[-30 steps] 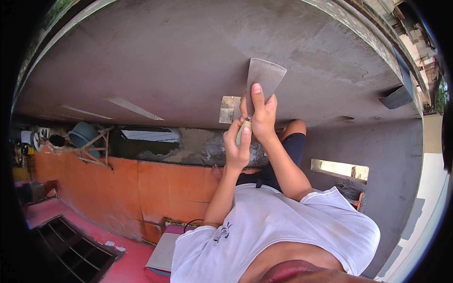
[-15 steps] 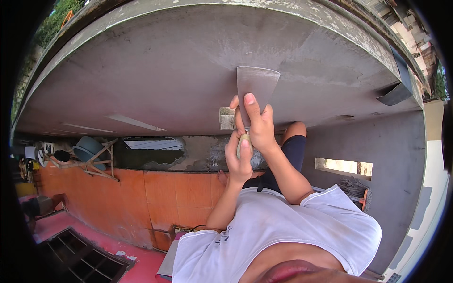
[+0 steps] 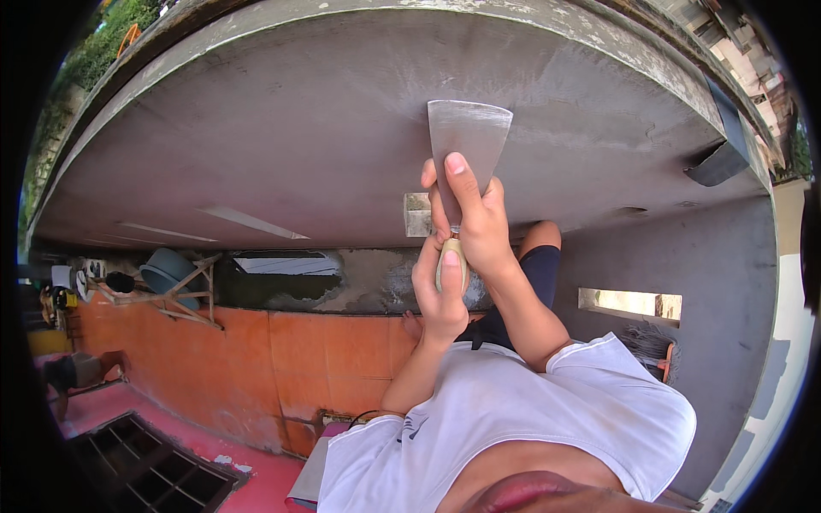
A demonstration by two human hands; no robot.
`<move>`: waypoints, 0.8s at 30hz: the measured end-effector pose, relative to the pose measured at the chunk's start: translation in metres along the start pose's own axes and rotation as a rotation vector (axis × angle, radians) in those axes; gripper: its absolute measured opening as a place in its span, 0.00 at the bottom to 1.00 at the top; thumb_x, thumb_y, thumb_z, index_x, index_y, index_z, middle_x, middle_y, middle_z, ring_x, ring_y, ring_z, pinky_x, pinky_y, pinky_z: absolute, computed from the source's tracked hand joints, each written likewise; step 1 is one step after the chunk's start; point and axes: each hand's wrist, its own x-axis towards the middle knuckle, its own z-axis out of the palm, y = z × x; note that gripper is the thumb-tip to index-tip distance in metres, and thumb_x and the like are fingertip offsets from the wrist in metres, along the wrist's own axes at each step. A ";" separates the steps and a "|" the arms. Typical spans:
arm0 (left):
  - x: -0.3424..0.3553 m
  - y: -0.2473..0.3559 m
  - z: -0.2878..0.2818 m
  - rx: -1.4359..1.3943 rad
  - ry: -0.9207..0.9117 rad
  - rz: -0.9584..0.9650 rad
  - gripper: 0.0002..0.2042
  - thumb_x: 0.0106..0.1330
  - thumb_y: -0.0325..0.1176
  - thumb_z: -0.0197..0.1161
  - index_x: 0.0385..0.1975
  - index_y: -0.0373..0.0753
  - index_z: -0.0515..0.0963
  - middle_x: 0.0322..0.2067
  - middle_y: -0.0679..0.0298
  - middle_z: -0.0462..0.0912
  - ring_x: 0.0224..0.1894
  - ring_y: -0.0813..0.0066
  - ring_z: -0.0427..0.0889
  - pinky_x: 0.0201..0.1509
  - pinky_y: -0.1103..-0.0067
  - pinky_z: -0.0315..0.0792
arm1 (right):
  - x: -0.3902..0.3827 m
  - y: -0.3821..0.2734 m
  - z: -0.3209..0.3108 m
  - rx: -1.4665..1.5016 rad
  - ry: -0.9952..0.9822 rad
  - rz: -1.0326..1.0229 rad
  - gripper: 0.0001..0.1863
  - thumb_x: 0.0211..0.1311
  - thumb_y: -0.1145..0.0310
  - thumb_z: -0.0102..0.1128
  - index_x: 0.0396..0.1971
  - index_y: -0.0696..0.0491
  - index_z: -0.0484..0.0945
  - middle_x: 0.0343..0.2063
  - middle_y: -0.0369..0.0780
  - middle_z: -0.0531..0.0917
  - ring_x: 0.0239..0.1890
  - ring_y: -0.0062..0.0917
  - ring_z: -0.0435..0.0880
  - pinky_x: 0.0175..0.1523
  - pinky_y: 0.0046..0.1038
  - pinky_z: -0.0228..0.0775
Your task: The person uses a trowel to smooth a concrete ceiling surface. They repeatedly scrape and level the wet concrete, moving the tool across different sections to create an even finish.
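Observation:
Both of my hands hold a putty knife (image 3: 472, 128), its wide metal blade pointing up and away from me. My left hand (image 3: 442, 295) is closed round the pale handle (image 3: 453, 252). My right hand (image 3: 475, 214) grips the blade's lower part, thumb lying along its near face and fingers curled behind it. Beyond the blade spreads a grey plastered wall (image 3: 282, 128). Whether the blade's tip touches the wall I cannot tell.
A square opening (image 3: 417, 214) sits low in the wall, left of my hands. At the left stand a blue-grey basin (image 3: 168, 272) and a wooden frame (image 3: 198, 295) on orange floor tiles (image 3: 312, 359). A brush-like mop (image 3: 646, 344) leans at the right. Another person (image 3: 75, 374) is far left.
The putty knife has risen slightly in view, with both hands still on it. Its blade now faces me more fully. The whole surroundings have shifted a little to the right.

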 end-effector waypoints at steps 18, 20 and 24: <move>0.009 -0.001 0.003 -0.073 -0.034 -0.046 0.17 0.72 0.42 0.48 0.37 0.31 0.71 0.19 0.70 0.68 0.21 0.86 0.63 0.24 0.82 0.54 | 0.006 -0.010 -0.003 0.006 -0.005 -0.087 0.27 0.76 0.46 0.46 0.27 0.55 0.77 0.09 0.31 0.67 0.11 0.12 0.63 0.19 0.20 0.53; 0.013 0.001 0.002 -0.074 -0.028 -0.030 0.17 0.72 0.42 0.48 0.38 0.31 0.71 0.19 0.71 0.68 0.21 0.86 0.62 0.24 0.82 0.54 | 0.009 -0.009 -0.005 0.023 -0.017 -0.077 0.27 0.76 0.46 0.45 0.27 0.55 0.77 0.09 0.31 0.68 0.12 0.12 0.64 0.20 0.20 0.54; 0.012 0.005 -0.004 -0.064 -0.026 -0.023 0.17 0.72 0.42 0.49 0.38 0.31 0.72 0.19 0.71 0.67 0.21 0.86 0.61 0.24 0.82 0.53 | 0.007 -0.016 0.007 0.065 0.020 -0.094 0.27 0.76 0.47 0.45 0.27 0.55 0.77 0.09 0.31 0.68 0.10 0.13 0.63 0.19 0.21 0.53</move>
